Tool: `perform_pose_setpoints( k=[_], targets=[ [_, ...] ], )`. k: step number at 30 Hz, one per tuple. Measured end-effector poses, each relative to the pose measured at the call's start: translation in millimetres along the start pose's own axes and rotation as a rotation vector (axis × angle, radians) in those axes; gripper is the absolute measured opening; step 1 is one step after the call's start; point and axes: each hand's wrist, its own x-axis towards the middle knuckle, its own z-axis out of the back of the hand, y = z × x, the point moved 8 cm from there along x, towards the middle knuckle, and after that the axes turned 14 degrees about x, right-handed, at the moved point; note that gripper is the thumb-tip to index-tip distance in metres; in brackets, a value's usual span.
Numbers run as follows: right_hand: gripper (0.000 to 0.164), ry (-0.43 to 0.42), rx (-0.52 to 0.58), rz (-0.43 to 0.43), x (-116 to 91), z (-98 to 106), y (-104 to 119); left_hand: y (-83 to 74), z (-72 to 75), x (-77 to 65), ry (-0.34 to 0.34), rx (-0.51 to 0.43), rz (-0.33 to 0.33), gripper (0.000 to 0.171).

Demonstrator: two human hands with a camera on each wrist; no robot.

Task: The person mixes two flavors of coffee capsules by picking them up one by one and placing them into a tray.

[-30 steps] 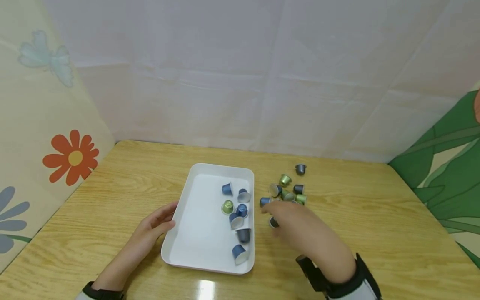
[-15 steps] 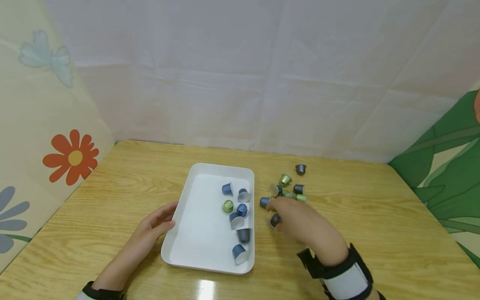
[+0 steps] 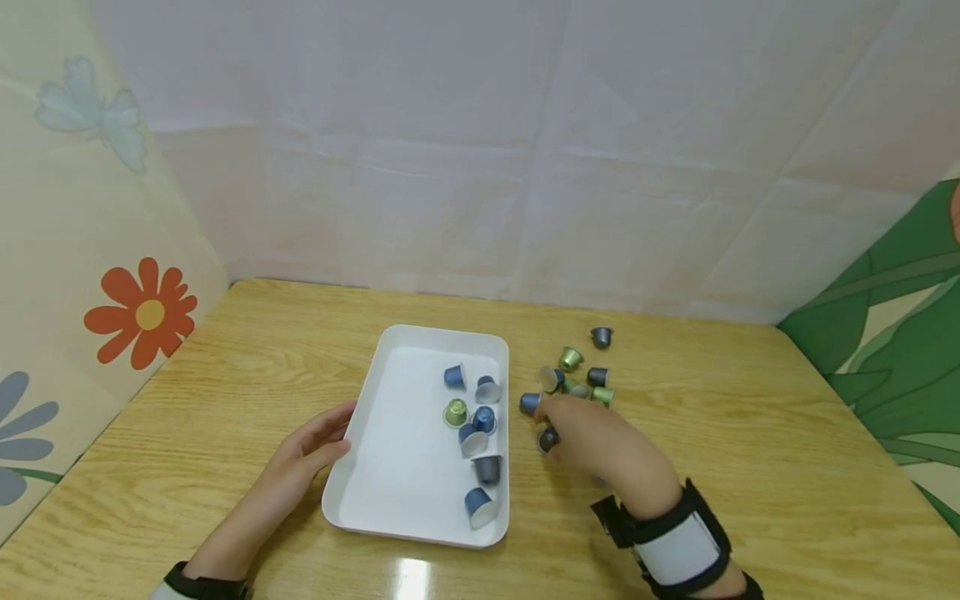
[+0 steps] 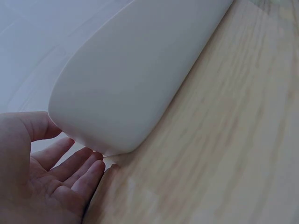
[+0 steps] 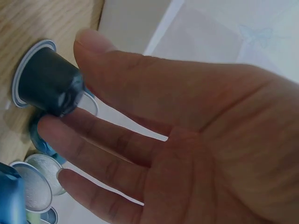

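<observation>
In the head view my left hand (image 3: 311,450) rests beside the white tray (image 3: 390,467). Its thumb and fingers touch the tray's left edge; in the left wrist view the fingertips (image 4: 96,158) lie low against the corner. To the tray's right, my right hand (image 3: 600,442) pinches a dark coffee capsule (image 3: 548,440) close to the table. The right wrist view shows this capsule (image 5: 49,81) between thumb and fingers, its rim facing away from the palm. Just beyond the right fingers lies a blue capsule (image 3: 529,404). Part of the capsule pile is hidden behind that hand.
Inside the tray, along its right side, lie blue capsules, a green capsule (image 3: 455,412) and a dark grey capsule (image 3: 487,469). Loose capsules (image 3: 570,359) are scattered behind the right hand, with a dark capsule (image 3: 602,337) farthest back. A pale sheet (image 3: 480,167) hangs behind the table.
My right hand has come down slightly around the dark capsule, which has shifted a little. The right forearm has swung slightly left. My left hand and the tray have stayed put.
</observation>
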Motion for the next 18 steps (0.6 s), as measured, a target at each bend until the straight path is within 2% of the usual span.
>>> perform_pose_setpoints(
  k=[6,18],
  targets=[
    [0.038,-0.01,-0.047,0.038,2,-5,2,0.7,0.8,1.0,-0.009,-0.002,-0.003,0.053],
    [0.028,-0.014,-0.116,0.045,6,-15,3,1.9,-0.3,1.2,-0.007,-0.007,0.005,0.053]
  ],
)
